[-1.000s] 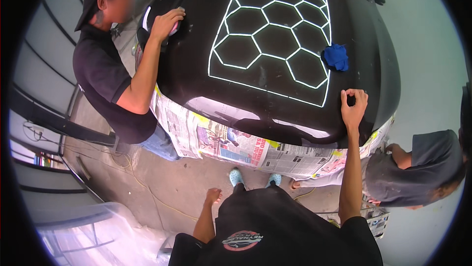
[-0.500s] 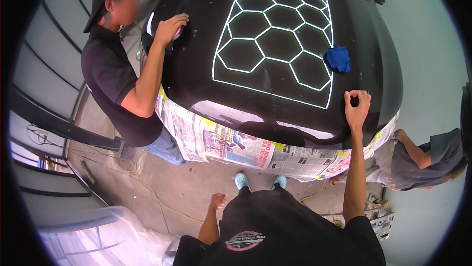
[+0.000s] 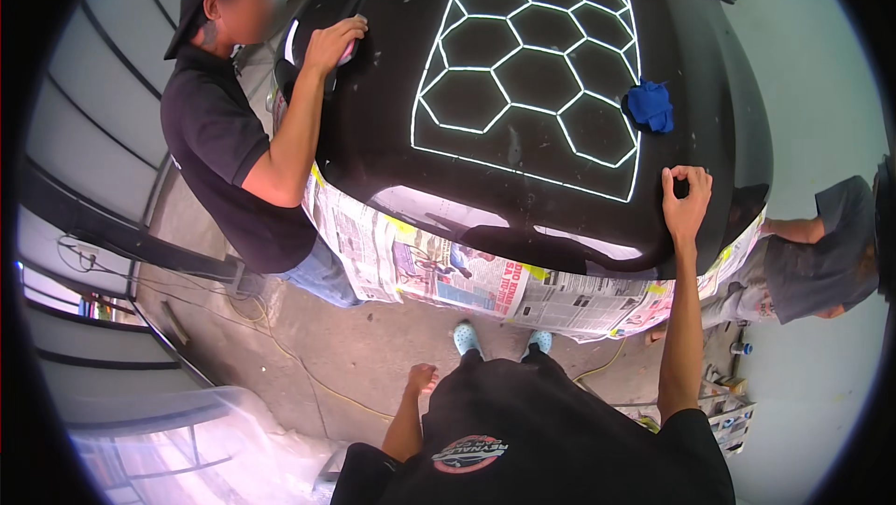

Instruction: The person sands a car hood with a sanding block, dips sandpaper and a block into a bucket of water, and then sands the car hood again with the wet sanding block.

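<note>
My right hand rests on the right front of a dark car hood, its thumb and fingertips brought together in a ring. Whatever it pinches, if anything, is too small to make out. Beyond it, a crumpled blue cloth lies on the hood beside a reflected pattern of bright hexagons. My left hand hangs low by my body, fingers loosely curled, with nothing visible in it.
Newspaper sheets taped with yellow cover the car's front. At the left, a co-worker presses a pinkish pad on the hood. Another person bends at the right. A yellow cord crosses the floor near plastic sheeting.
The view has shifted slightly, so the car sits a little further right. My right hand stays on nearly the same hood area. The person at the right has moved, and a blue can shows there.
</note>
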`<move>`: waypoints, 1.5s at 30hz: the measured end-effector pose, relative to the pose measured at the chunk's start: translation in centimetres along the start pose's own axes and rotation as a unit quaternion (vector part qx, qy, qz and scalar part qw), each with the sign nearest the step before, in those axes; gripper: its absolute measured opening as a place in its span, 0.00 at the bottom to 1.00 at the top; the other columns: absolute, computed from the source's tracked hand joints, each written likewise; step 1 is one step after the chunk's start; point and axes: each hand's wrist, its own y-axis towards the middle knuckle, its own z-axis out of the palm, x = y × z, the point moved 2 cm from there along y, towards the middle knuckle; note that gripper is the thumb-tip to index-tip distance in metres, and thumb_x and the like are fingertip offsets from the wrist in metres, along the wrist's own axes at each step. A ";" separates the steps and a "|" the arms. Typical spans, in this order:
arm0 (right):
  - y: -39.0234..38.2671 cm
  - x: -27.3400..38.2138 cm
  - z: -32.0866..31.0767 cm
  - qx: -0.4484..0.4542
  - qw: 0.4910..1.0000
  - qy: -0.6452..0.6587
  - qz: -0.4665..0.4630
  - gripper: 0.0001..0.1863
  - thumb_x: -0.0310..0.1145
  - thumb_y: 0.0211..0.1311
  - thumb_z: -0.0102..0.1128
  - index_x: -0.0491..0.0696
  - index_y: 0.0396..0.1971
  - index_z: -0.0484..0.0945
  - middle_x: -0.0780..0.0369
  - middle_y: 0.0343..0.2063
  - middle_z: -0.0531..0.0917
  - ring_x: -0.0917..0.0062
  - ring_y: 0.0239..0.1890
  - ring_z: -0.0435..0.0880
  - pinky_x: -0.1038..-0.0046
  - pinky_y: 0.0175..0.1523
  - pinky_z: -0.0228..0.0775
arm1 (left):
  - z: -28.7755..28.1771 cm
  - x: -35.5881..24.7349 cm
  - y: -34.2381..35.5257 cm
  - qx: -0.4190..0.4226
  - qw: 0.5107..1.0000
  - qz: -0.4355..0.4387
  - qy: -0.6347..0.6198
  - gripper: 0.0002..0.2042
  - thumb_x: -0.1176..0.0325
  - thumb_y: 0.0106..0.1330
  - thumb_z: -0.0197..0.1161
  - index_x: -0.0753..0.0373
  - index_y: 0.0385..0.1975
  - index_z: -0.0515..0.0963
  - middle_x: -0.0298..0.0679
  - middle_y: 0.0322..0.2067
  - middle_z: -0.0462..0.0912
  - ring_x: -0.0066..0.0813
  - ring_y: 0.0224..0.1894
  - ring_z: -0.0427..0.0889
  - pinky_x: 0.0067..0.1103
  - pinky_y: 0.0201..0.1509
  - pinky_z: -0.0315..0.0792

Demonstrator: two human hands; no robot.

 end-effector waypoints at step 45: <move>-0.2 -0.6 0.2 -0.016 1.000 -0.008 0.009 0.08 0.35 0.59 0.72 0.51 0.29 0.80 0.67 0.32 0.76 0.71 0.43 0.76 0.65 0.50 0.65 | 0.7 -0.8 -0.4 0.020 0.999 0.027 0.013 0.12 0.61 0.70 0.58 0.60 0.45 0.81 0.40 0.31 0.87 0.31 0.23 0.84 0.30 0.24 0.78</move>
